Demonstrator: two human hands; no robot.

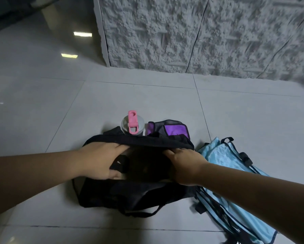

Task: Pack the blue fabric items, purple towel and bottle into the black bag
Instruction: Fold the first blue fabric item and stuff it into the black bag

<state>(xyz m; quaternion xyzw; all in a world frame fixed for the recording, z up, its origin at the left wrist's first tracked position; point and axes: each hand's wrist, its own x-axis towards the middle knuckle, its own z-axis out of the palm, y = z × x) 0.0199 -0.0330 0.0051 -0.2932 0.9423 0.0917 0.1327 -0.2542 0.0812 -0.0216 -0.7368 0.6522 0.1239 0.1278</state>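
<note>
The black bag (130, 194) lies on the tiled floor with its mouth spread wide. My left hand (102, 161) grips the left side of the opening, fingers curled over a black strap. My right hand (184, 164) holds the right side of the rim, fingertips tucked inside. Just behind the bag stands the bottle (132, 125) with a grey lid and pink flip cap. Beside it, to the right, lies the folded purple towel (172, 129) with grey trim. The light blue fabric items (230, 175) with dark straps lie on the floor to the bag's right.
A rough grey textured wall (200, 36) runs across the back, a short way behind the bottle and towel. Glossy grey floor tiles (42, 111) extend to the left and far right.
</note>
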